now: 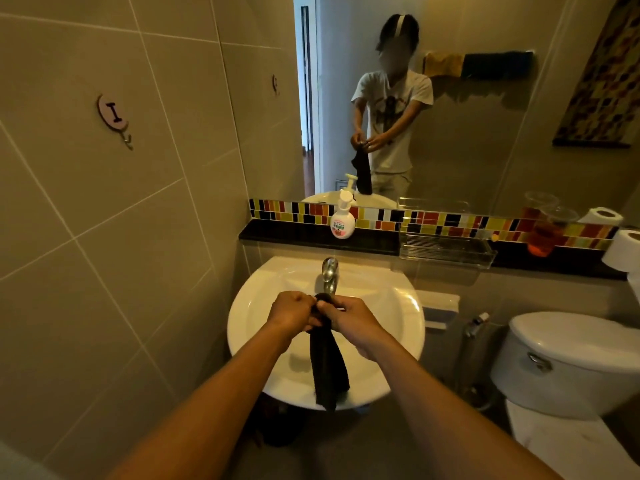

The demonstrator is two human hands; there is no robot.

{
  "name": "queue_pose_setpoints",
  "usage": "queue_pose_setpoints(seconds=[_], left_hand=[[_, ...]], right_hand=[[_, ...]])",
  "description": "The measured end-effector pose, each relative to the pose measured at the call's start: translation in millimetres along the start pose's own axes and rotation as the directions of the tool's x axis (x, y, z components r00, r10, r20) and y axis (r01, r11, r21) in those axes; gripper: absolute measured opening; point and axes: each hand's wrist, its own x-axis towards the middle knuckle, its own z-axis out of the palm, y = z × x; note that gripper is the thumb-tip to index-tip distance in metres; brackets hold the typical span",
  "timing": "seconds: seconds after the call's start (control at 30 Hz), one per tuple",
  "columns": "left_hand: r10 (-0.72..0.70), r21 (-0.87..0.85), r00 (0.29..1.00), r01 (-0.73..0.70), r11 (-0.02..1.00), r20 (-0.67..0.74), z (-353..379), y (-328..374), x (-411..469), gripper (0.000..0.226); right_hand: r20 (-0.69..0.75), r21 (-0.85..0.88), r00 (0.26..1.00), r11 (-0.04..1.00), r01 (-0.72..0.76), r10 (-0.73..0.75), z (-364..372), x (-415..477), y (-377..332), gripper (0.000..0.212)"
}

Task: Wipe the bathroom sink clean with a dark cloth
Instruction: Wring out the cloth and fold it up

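A round white sink (252, 306) juts from the wall, with a chrome tap (329, 271) at its back. Above the bowl hangs a dark cloth (327, 368), bunched at the top and drooping down past the sink's front rim. My left hand (292, 311) and my right hand (349, 318) meet over the basin, and both grip the cloth's top end, knuckles nearly touching. The bunched part between my fingers is mostly hidden.
A white soap pump bottle (342, 220) stands on the dark ledge (287, 233) behind the sink, beside a clear tray (446, 251), an orange-tinted cup (543, 237) and toilet rolls (623, 251). A toilet (568, 368) sits close on the right, a tiled wall with a hook (114, 116) on the left.
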Motion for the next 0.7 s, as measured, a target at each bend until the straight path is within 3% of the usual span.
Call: queue_pose_setpoints(seconds=[0.2, 0.37, 0.43, 0.57, 0.7], left_hand=[[0.070, 0.034, 0.997, -0.068, 0.997, -0.044, -4.8, 11.4, 2.4, 0.022], [0.054, -0.073, 0.996, -0.059, 0.996, -0.067, -8.4, 21.5, 2.0, 0.023], [0.157, 0.043, 0.985, -0.154, 0.987, -0.067, -14.8, 22.8, 3.9, 0.018], [0.351, 0.259, 0.917, -0.391, 0.883, 0.189, -24.1, 20.6, 13.8, 0.053], [0.425, 0.374, 0.865, -0.499, 0.782, 0.266, -27.4, 22.9, 19.7, 0.035]], right_hand=[[0.075, -0.225, 0.991, 0.966, 0.129, -0.115, -5.2, 4.9, -12.5, 0.032], [0.049, -0.442, 0.970, 0.866, 0.235, -0.238, -10.5, 11.4, -25.1, 0.034], [0.023, -0.424, 0.968, 0.874, 0.236, -0.250, -16.0, 13.0, -35.7, 0.033], [0.077, -0.310, 0.976, 0.925, 0.218, -0.204, -26.4, 13.3, -63.7, 0.026], [0.122, -0.336, 0.967, 0.908, 0.251, -0.222, -43.1, 13.8, -83.8, 0.025]])
